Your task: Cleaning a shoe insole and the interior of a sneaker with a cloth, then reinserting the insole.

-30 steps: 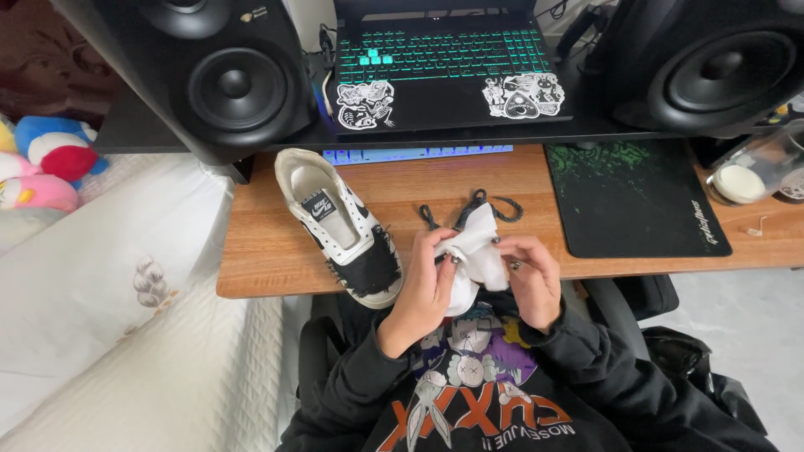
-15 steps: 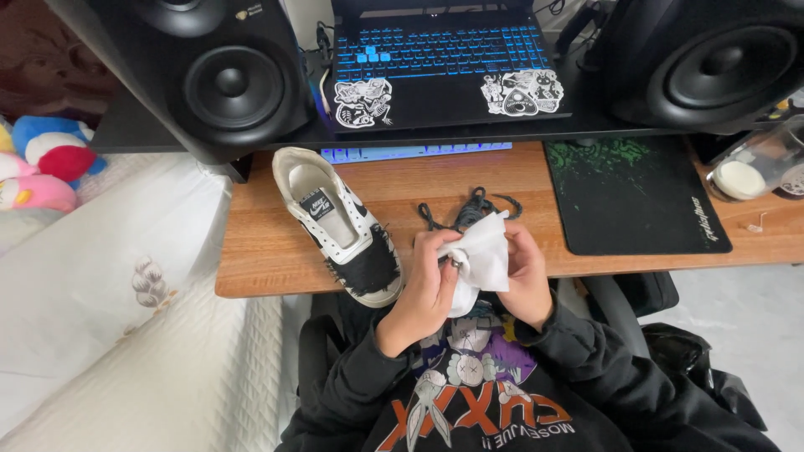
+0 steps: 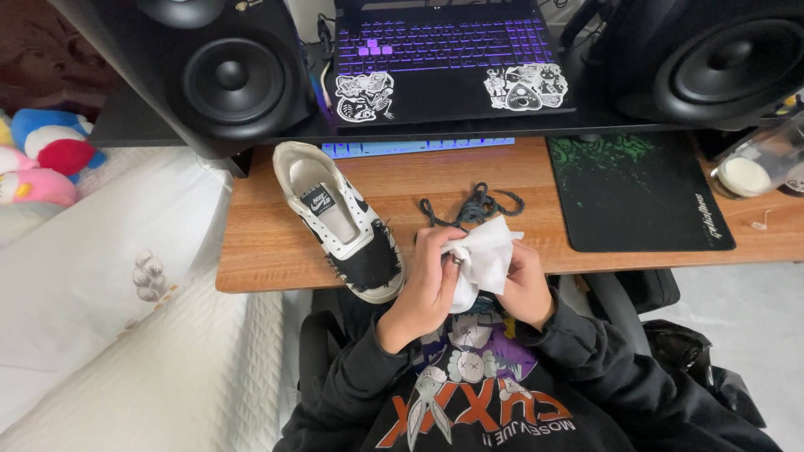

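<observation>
Both of my hands hold a white cloth or wipe (image 3: 484, 255) in front of my chest, at the near edge of the wooden desk (image 3: 268, 243). My left hand (image 3: 423, 289) grips its left side and my right hand (image 3: 529, 285) grips it from the right. A black and white sneaker (image 3: 339, 219) with no laces lies on the desk just left of my hands, toe toward me. A tangle of dark laces (image 3: 473, 205) lies on the desk just beyond the cloth.
A laptop with a purple-lit keyboard (image 3: 444, 59) sits on a raised shelf between two large black speakers (image 3: 230, 79) (image 3: 720, 59). A black mouse pad (image 3: 636, 192) lies at right, a clear jar (image 3: 754, 167) beyond it. A white bed with plush toys (image 3: 46, 159) is at left.
My hands have kept working the white cloth, shifting it slightly between them. The laptop keyboard light went from green to blue to purple. The sneaker has not moved.
</observation>
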